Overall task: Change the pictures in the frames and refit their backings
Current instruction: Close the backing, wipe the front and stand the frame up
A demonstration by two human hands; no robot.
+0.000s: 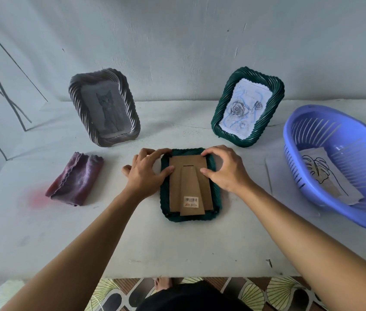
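Now at backing stage: left hand (146,173) and right hand (224,169) half-curled, thumbs pressing cardboard backing (174,187), fingertips gripping top corners of face-down green frame (164,198) between them; next probably calls for turning corner tabs (169,156).

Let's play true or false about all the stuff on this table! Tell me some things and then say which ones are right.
1. The left hand and the right hand both hold the top of the face-down frame. True.
2. The grey frame has a dog picture in it. False: it shows a cat.
3. The standing green frame shows roses. True.
4. The purple cloth is inside the basket. False: it lies on the table, left of the hands. The basket holds a leaf drawing.
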